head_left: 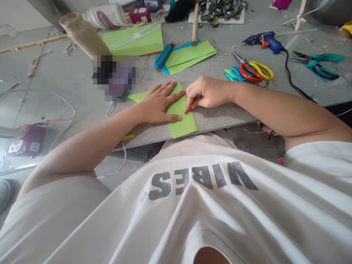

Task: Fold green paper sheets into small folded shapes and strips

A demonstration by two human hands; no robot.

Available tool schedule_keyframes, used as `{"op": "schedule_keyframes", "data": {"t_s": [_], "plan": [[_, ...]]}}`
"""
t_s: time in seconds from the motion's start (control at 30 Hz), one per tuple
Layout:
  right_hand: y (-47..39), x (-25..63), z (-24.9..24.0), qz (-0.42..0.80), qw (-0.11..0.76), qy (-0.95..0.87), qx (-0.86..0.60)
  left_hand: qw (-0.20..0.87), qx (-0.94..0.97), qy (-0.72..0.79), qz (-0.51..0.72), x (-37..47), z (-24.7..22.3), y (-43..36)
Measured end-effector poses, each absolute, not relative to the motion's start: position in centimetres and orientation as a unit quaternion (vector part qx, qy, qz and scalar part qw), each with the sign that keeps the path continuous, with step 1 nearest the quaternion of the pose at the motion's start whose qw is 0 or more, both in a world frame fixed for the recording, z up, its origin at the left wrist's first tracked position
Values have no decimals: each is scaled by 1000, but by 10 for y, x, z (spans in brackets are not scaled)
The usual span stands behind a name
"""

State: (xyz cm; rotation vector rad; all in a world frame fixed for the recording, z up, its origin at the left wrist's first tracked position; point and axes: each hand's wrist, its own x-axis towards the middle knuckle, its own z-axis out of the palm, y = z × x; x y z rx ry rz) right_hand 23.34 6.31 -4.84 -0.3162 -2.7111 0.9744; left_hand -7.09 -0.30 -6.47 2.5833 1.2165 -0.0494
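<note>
My left hand [158, 103] lies flat with fingers spread on a sheet of green paper [183, 123] at the table's near edge. A pointed part of the green paper reaches out to the left past my wrist. My right hand [205, 93] is closed in a pinch at the paper's right side. From its fingers a small pinkish-red tip [187, 109] sticks out and meets the paper; the rest of this thing is hidden, so I cannot make out its kind.
Beyond my hands lie green paper strips [189, 58], a teal utility knife [164, 57] and a wooden stick [195, 25]. Red-and-yellow-handled scissors [254, 70], a blue glue gun [265, 41] with a black cord and pliers [319, 62] are at right. A blurred-out phone-like thing [121, 82] sits left.
</note>
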Motion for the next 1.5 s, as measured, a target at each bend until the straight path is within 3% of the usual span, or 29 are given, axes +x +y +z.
{"op": "schedule_keyframes", "data": {"t_s": [0.43, 1.5], "plan": [[38, 234, -39, 415, 50, -907, -55, 151, 891, 428, -25, -70, -61, -6], [21, 240, -25, 402, -37, -915, -17, 152, 890, 430, -16, -71, -64, -5]]}}
